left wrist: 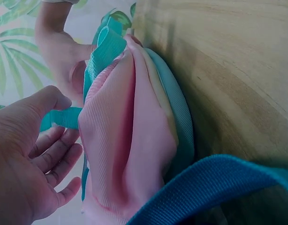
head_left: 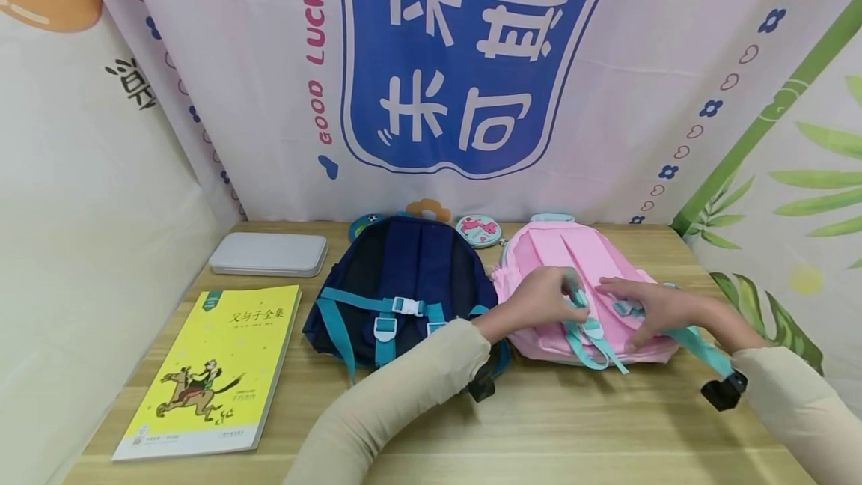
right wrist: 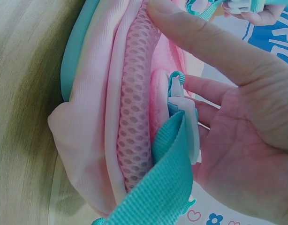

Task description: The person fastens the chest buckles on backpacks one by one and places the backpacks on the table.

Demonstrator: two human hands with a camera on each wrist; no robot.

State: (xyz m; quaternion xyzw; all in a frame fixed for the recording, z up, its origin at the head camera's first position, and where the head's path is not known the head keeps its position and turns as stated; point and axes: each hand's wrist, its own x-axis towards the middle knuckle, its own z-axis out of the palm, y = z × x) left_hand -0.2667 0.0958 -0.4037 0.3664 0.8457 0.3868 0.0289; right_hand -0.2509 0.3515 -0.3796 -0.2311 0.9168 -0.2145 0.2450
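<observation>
A pink backpack [head_left: 521, 257] lies strap side up on the table's right part. My left hand [head_left: 539, 296] pinches a teal strap [left wrist: 66, 117] between thumb and fingers. Beside that hand, a white buckle [right wrist: 245, 5] shows in the right wrist view. My right hand [head_left: 663, 309] is at the bag's right strap, its thumb and fingers spread apart. In the right wrist view, its thumb reaches over the pink mesh padding [right wrist: 137, 108]. Its fingers are behind a white strap adjuster [right wrist: 193, 136] with a teal strap through it; whether they touch it cannot be told.
A navy backpack [head_left: 400, 245] with teal straps lies left of the pink one, partly under my left forearm. Farther left are a yellow book [head_left: 222, 350] and a grey case [head_left: 269, 253]. A round charm [head_left: 479, 230] lies between the backpacks, and a printed curtain hangs behind.
</observation>
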